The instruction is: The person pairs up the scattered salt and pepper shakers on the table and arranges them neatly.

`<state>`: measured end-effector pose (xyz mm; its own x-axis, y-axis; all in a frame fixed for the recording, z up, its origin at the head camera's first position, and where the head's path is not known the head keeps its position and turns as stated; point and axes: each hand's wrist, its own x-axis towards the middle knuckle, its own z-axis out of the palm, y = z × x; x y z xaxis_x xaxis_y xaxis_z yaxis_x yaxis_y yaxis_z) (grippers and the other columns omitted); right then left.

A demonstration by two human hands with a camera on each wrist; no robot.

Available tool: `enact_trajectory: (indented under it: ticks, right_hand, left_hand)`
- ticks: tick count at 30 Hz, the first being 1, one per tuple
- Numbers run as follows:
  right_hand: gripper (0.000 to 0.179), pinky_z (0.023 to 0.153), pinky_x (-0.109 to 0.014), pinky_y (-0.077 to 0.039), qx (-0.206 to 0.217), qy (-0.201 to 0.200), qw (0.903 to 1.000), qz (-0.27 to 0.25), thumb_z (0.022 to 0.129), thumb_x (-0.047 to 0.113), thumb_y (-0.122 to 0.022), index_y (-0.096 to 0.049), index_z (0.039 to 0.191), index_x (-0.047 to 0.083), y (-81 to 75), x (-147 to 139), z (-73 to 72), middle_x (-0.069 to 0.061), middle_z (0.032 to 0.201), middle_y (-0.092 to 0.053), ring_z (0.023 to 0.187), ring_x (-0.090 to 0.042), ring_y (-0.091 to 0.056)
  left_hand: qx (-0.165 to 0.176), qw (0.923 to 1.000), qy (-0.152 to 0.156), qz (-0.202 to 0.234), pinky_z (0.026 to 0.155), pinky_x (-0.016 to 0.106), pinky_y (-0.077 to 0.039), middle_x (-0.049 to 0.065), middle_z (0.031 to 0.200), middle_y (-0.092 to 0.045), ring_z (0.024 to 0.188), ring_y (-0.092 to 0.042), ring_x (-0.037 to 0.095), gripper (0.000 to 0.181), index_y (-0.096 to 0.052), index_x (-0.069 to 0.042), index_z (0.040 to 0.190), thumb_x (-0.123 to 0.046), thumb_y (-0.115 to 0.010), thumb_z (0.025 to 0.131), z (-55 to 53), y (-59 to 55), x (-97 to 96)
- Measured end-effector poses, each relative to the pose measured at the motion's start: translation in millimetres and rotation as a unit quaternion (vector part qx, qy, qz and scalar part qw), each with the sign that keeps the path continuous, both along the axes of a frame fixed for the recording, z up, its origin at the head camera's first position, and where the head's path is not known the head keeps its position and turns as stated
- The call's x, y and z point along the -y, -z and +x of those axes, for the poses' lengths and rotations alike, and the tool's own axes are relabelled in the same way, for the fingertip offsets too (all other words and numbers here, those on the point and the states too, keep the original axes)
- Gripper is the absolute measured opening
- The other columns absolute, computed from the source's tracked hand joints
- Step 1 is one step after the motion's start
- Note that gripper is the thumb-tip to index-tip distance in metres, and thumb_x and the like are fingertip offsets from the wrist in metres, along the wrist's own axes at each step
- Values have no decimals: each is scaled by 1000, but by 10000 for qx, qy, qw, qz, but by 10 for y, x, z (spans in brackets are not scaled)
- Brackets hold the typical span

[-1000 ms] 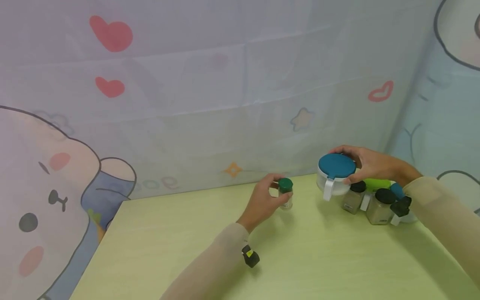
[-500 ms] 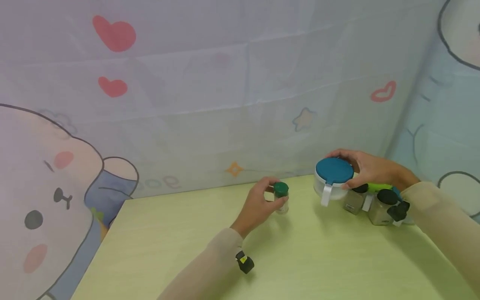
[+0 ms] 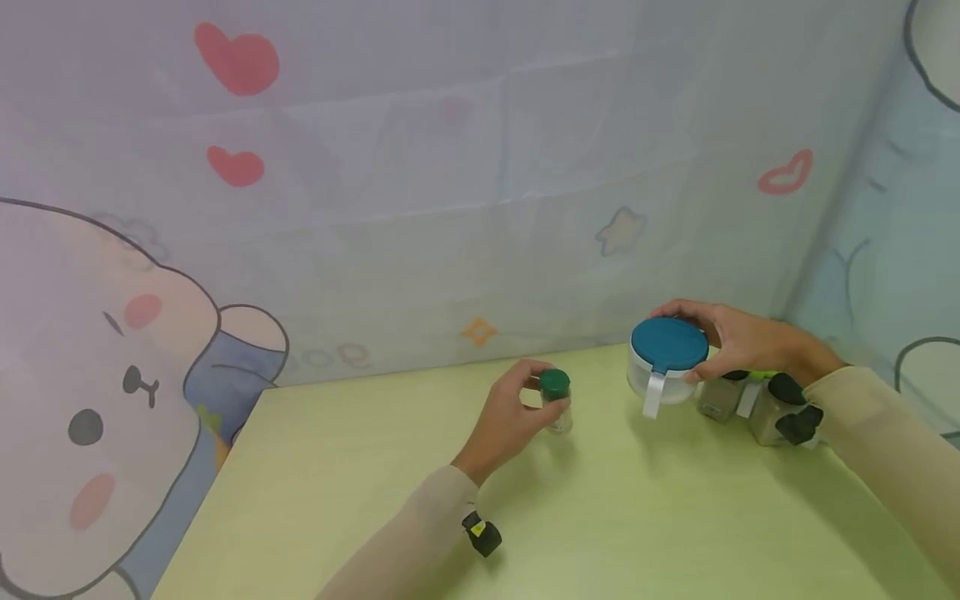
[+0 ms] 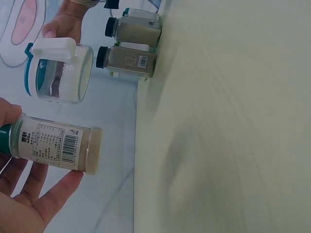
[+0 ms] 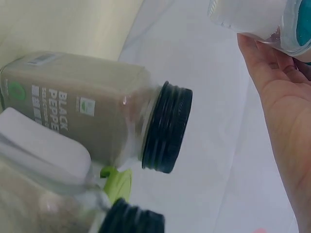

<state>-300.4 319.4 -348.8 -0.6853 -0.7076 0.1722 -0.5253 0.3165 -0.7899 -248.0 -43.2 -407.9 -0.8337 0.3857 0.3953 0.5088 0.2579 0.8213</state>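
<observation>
My left hand (image 3: 504, 425) grips a small clear spice bottle (image 4: 56, 143) with a green cap (image 3: 555, 384), upright between thumb and fingers. In the left wrist view it shows a printed label with a barcode, and its base hangs above the table. My right hand (image 3: 750, 340) grips a round glass seasoning jar (image 4: 63, 73) by its sides. That jar has a blue lid (image 3: 670, 343) and a white handle (image 3: 653, 395) facing me, and pale contents. It too is raised off the table, to the right of the bottle and apart from it.
Beneath and behind my right forearm stand two black-capped square jars (image 3: 722, 397), one labelled black pepper (image 5: 92, 104). White handles and a bright green lid (image 5: 116, 184) show among them, partly hidden. A printed cloth (image 3: 420, 267) hangs behind the pale yellow table (image 3: 360, 467).
Both hands have moved a little left and toward me, the spice bottle and the seasoning jar still in them. The head view has turned slightly.
</observation>
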Motion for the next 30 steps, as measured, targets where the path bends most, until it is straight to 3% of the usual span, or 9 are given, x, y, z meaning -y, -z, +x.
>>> enact_trajectory:
  ticks: [21, 30]
  right_hand:
    - [74, 98, -30, -51, -27, -264, 9996, -32, 83, 3, -79, -42, 147, 8, 75, 158, 52, -11, 141, -51, 123, -17, -54]
    - [74, 99, -33, -52, -56, -384, 9992, -2, 83, 8, -82, -44, 146, 14, 113, 286, 94, -8, 141, -52, 123, -19, -54]
  left_hand:
    - [350, 9984, -433, -82, 78, 28, -60, -5, 115, -65, 107, -61, 16, 35, -63, -21, 122, -22, -78, 91, 258, -71, 317]
    - [374, 9977, -537, -173, 78, 28, -60, -6, 114, -65, 107, -61, 16, 36, -63, -22, 122, -19, -78, 90, 365, -74, 442]
